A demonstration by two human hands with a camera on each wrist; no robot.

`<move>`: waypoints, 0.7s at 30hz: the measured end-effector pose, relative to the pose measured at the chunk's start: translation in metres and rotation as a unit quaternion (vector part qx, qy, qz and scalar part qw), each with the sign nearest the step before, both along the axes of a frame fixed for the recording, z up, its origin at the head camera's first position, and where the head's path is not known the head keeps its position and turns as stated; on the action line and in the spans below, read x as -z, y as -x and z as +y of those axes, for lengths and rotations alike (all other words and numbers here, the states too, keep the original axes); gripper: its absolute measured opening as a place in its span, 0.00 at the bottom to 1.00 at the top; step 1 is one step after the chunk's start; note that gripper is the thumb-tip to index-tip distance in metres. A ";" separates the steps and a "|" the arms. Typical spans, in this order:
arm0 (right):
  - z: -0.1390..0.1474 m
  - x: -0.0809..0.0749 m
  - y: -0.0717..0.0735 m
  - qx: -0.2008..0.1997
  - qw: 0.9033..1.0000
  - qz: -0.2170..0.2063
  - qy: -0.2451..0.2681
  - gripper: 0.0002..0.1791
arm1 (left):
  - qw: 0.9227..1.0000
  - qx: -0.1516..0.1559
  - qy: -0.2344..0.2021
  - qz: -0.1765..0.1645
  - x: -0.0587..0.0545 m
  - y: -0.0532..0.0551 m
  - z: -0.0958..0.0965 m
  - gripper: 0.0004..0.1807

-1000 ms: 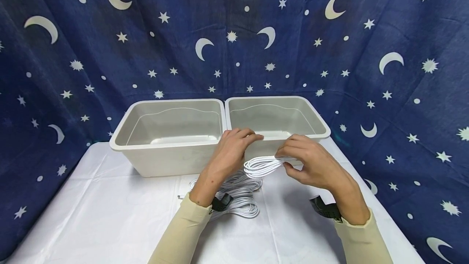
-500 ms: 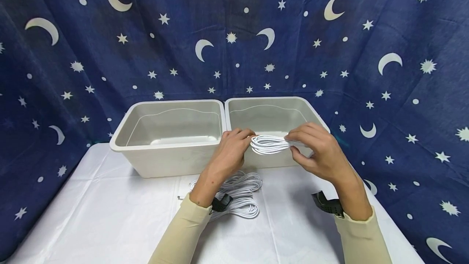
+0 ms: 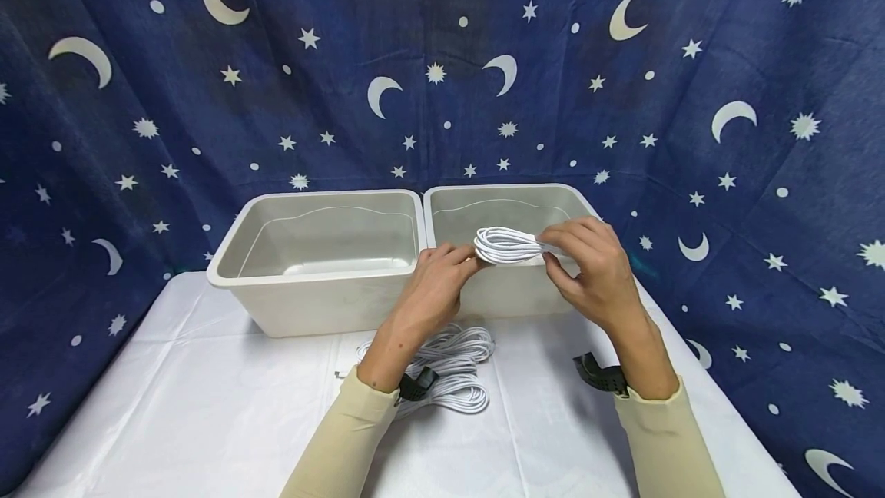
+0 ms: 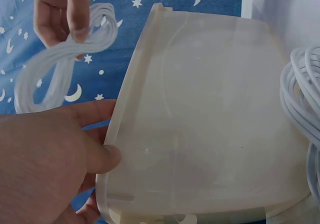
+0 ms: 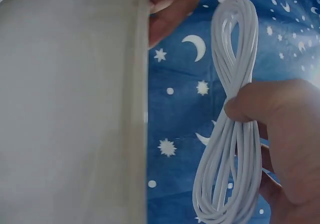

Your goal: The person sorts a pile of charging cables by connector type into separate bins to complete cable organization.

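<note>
My right hand (image 3: 591,271) pinches a coiled white cable (image 3: 506,245) about its middle, between thumb and fingers. In the head view the coil overlaps the front rim of the right grey-beige plastic bin (image 3: 518,294). My left hand (image 3: 430,287) grips that bin's front rim near its left corner. The left wrist view shows the thumb on the outer wall and the fingers behind the rim. Beneath my left wrist, more coiled white cables (image 3: 456,383) lie on the table. The right wrist view shows the held coil (image 5: 240,134) looped on both sides of the thumb.
A matching left bin (image 3: 321,306) stands directly beside the right one. A white cloth covers the table (image 3: 207,406). Behind and around hangs a dark blue curtain (image 3: 332,21) with moons and stars. A small cable plug (image 3: 339,374) lies left of the cable pile.
My right hand has lifted the coiled cable from in front of the right bin up to its rim. My left hand has lowered its fingers a little and stays at the rim.
</note>
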State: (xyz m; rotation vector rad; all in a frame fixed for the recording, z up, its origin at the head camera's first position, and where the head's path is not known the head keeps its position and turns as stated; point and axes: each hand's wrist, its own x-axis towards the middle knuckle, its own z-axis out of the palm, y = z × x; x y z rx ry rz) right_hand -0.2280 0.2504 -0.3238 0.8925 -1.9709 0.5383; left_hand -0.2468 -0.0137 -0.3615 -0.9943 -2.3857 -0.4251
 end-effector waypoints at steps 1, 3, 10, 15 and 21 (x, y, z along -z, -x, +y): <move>-0.001 0.002 0.002 0.005 1.000 -0.001 0.003 0.12 | 1.000 -0.001 0.001 -0.003 0.000 0.000 0.000 0.29; -0.002 0.005 0.006 0.016 1.000 -0.005 0.006 0.12 | 1.000 -0.001 0.003 -0.005 0.000 0.000 0.000 0.30; -0.006 0.018 0.021 0.041 0.999 -0.016 0.022 0.13 | 1.000 0.001 0.008 -0.010 0.000 0.000 0.000 0.34; -0.007 0.024 0.028 0.055 0.998 -0.027 0.016 0.13 | 1.000 0.003 0.009 -0.010 0.000 0.001 0.000 0.36; -0.009 0.031 0.034 0.067 0.997 -0.026 0.024 0.12 | 1.000 0.000 0.015 -0.005 0.000 0.001 0.000 0.38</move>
